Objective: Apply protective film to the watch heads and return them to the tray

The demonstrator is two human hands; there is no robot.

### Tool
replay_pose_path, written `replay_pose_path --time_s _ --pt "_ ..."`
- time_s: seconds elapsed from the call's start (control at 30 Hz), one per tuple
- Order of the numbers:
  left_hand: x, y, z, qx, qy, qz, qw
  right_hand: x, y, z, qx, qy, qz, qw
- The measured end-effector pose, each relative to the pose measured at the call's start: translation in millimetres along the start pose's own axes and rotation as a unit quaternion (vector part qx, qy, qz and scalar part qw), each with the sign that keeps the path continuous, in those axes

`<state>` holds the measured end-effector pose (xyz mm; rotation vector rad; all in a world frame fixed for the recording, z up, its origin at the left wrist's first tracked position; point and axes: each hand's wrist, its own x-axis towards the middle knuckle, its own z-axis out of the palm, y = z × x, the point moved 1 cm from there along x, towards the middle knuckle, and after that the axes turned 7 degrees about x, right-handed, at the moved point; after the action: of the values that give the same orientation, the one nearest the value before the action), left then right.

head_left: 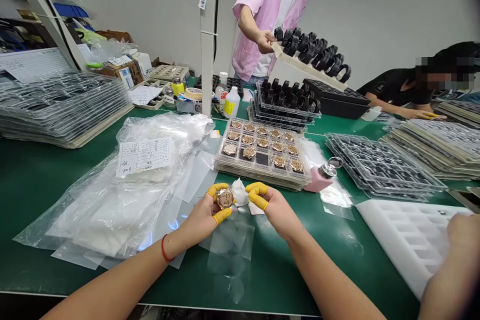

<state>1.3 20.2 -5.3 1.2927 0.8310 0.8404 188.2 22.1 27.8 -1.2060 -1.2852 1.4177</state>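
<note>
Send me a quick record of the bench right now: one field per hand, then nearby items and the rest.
Left hand: holds gold disc
Right hand: next to white cloth, fingers curled
Nearby: tray of gold discs; pink bottle
Rest: plastic bags; white foam tray; co-worker holding rack of black parts

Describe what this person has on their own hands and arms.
Both forearms are bare, with no sleeves in view. The left hand wears yellow finger cots and a thin red band around the wrist. The right hand wears matching yellow finger cots, with no band visible.
</note>
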Motion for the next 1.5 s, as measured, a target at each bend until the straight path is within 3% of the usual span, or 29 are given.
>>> replay_pose_path --time_s 0.07,0.17,0.83,0.93,1.03,1.1,1.17,1.23,1.37,1.43,1.5 --pt "-1 1 1.9 -0.004 -0.031 -0.018 0.999 -2 -1 6 0.084 -0.021 0.035 0.996" --pt "-4 1 4.5 0.006 -0.050 -0.015 0.999 -6 0 20 0.131 -0.067 0.070 0.987" --pt "-8 0 6.3 0.009 -0.058 -0.015 0.998 -8 3 28 0.104 -0.060 0.075 0.990" --pt "-7 1 6.1 0.009 -0.056 -0.018 0.998 -8 4 25 0.035 -0.038 0.055 0.997" --pt "-6 3 4.8 0.000 -0.047 -0.028 0.999 -6 1 10 -0.169 0.011 -0.030 0.985" --pt "-5 5 3.8 -0.013 -0.044 -0.046 0.998 -2 3 -7 -0.350 0.033 -0.092 0.932" --pt "-5 6 3.1 -0.027 -0.044 -0.063 0.997 3 10 -25 -0.485 0.026 -0.105 0.868" --pt "-5 7 3.1 -0.036 -0.042 -0.071 0.996 9 21 -40 -0.535 -0.001 -0.077 0.841" --pt "-4 6 4.2 -0.036 -0.042 -0.074 0.996 15 34 -48 -0.492 -0.047 -0.012 0.869" --pt "-4 5 4.4 -0.028 -0.038 -0.067 0.997 14 29 -42 -0.468 -0.020 -0.019 0.883" --pt "-3 3 4.1 -0.014 -0.032 -0.054 0.998 8 19 -31 -0.429 0.028 -0.074 0.900"
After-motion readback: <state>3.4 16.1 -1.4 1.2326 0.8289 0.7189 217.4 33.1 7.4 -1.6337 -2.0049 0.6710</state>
